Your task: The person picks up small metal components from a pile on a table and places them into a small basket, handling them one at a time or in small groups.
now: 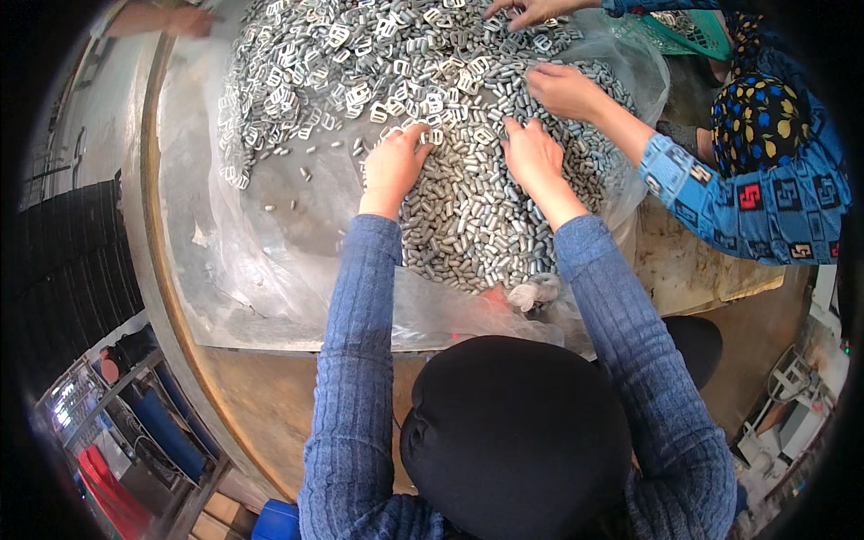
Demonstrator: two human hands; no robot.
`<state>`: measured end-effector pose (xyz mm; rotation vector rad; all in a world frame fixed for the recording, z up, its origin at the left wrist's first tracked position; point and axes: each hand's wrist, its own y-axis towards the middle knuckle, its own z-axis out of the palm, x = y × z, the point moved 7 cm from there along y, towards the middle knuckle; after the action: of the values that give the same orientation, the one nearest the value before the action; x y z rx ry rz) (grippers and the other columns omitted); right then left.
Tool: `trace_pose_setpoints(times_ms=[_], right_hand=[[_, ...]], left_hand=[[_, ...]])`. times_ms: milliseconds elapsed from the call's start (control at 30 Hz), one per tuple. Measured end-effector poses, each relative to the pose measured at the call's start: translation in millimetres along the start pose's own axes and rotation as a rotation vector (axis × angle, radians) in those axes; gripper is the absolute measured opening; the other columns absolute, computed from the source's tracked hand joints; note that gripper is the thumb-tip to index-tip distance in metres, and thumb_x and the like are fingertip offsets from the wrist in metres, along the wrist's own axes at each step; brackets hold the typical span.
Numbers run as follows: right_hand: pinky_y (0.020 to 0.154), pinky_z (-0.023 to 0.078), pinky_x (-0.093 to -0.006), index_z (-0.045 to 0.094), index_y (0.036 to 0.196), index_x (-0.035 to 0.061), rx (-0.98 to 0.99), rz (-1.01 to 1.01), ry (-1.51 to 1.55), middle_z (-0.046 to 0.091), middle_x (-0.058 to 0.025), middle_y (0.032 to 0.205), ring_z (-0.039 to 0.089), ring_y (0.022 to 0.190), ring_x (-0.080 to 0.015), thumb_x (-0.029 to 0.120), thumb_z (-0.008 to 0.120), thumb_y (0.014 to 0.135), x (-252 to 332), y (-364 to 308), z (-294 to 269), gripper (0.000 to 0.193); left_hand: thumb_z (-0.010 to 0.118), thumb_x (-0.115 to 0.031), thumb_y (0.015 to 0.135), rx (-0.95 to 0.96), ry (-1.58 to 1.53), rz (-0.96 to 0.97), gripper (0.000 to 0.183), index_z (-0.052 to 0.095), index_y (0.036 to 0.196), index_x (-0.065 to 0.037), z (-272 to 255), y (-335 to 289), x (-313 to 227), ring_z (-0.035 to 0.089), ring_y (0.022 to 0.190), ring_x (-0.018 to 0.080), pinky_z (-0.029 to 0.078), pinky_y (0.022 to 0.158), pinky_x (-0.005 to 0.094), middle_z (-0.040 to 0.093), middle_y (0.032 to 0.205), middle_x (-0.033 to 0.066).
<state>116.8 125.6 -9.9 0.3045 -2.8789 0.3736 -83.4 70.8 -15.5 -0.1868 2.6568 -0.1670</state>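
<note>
Small grey metal pellets (468, 211) lie in a thick heap in front of me on a clear plastic sheet (270, 288). Light metal buckles (358, 94) are mixed through the far part of the heap. My left hand (392, 171) rests at the heap's left side, index finger and thumb apart, their tips beside a pale buckle (436, 136). To the right, my right hand (535, 160) touches the pellets with fingers spread, near another buckle (484, 136). Neither hand visibly holds anything; the undersides of the fingers are hidden.
At the right, a co-worker's hand (565, 92) in a blue patterned sleeve (711, 202) reaches into the heap close to my right hand. Another hand (531, 9) is at the far edge, and a blurred one (187, 22) at far left. A green basket (706, 36) stands at far right.
</note>
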Motion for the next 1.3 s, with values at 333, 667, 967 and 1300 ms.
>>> trace_pose_setpoints(times_ms=[333,667,967,1300], right_hand=[[0.06,0.047,-0.0295,0.053,0.095,0.0077,0.302,0.372,1.87,0.061,-0.006,0.084,0.058,0.074,-0.0152,0.018,0.053,0.088,-31,-36,14,0.012],[0.075,0.052,-0.0368,0.056,0.104,0.0038,0.366,0.597,2.349,0.061,-0.0097,0.096,0.061,0.083,-0.0226,0.028,0.041,0.091,-3,-87,33,0.031],[0.079,0.05,-0.0457,0.055,0.1,-0.0008,0.665,0.631,2.717,0.058,-0.0161,0.093,0.057,0.091,-0.0317,0.023,0.037,0.091,61,-74,-34,0.031],[0.095,0.04,-0.0455,0.041,0.117,-0.0043,-0.274,-0.025,2.6,0.05,-0.0217,0.115,0.048,0.108,-0.0329,0.021,0.048,0.087,-61,136,-233,0.039]], left_hand=[[0.053,-0.014,0.09,0.12,-1.347,-0.181,0.009,0.048,0.091,-0.007,6,-23,-42,0.04,0.058,0.0044,0.032,0.051,0.02,0.048,0.071,-0.0027],[0.058,-0.014,0.073,-0.113,-0.389,0.359,0.036,0.051,0.107,-0.005,-21,-65,-148,0.048,0.094,0.0321,0.039,0.081,0.0415,0.05,0.108,0.0158],[0.057,0.003,0.07,-0.61,-0.706,0.469,0.051,0.04,0.118,-0.003,-82,-120,-125,0.045,0.109,0.0291,0.037,0.095,0.0405,0.04,0.121,0.0178],[0.049,0.007,0.081,-0.616,-0.704,0.153,0.032,0.044,0.112,0.0,-74,-132,-39,0.052,0.091,0.0192,0.043,0.085,0.0333,0.045,0.116,0.0145]])
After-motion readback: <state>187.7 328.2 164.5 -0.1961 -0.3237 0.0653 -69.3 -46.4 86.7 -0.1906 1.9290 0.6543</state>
